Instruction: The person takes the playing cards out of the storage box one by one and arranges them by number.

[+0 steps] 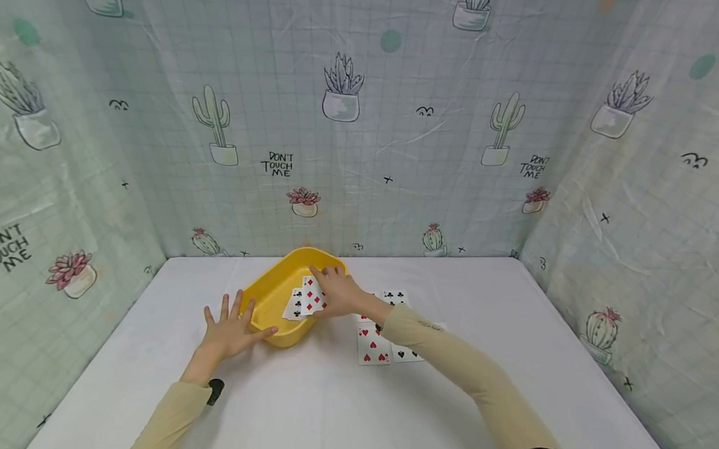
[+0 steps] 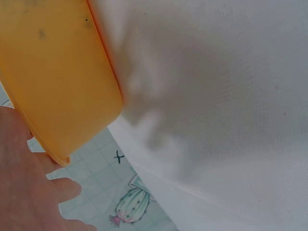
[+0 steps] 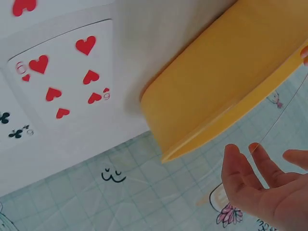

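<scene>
My right hand [image 1: 340, 294] pinches a diamonds playing card [image 1: 313, 295] over the yellow tray [image 1: 264, 282]. The card shows as a thin edge by the fingertips in the right wrist view. Beneath it, a clubs card [image 1: 294, 305] lies in the tray, partly covered. Fingers spread, my left hand [image 1: 227, 333] rests at the tray's near left rim, with the thumb reaching over the front corner. In the left wrist view, the tray's outer wall [image 2: 57, 82] stands beside that hand.
Right of the tray, several face-up cards lie on the white table [image 1: 305, 407]: a hearts card [image 1: 373, 344], a spades card [image 1: 406, 353], a clubs card [image 1: 395, 296] and the six of hearts [image 3: 67, 79]. My right forearm partly covers them. A patterned cloth [image 1: 374, 152] hangs behind.
</scene>
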A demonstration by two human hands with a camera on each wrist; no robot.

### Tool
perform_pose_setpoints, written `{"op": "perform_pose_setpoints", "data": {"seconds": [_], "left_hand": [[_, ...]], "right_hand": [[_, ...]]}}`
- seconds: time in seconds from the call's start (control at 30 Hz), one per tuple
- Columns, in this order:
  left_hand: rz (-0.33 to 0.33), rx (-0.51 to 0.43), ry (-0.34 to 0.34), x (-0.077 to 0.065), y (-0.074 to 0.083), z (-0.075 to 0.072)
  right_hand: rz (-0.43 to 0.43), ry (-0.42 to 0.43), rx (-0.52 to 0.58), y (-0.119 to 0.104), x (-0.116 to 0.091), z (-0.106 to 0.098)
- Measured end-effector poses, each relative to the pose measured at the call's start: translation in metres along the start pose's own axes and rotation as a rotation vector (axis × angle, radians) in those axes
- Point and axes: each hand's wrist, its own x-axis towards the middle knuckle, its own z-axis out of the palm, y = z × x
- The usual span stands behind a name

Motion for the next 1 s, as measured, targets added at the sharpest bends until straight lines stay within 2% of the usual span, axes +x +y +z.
{"op": "perform_pose_setpoints", "data": {"seconds": [0.4, 0.77, 1.0], "left_hand": [[-0.007, 0.011, -0.003, -0.002, 0.002, -0.002], [-0.018, 0.012, -0.014, -0.004, 0.000, 0.000], [-0.002, 0.010, -0.007, -0.001, 0.002, -0.001]], "right_hand": [[-0.091, 0.028, 0.000, 0.008, -0.056, -0.003], [-0.090, 0.041, -0.031, 0.014, -0.094, 0.001], [-0.082, 0.042, -0.026, 0.023, -0.118, 0.005]]}}
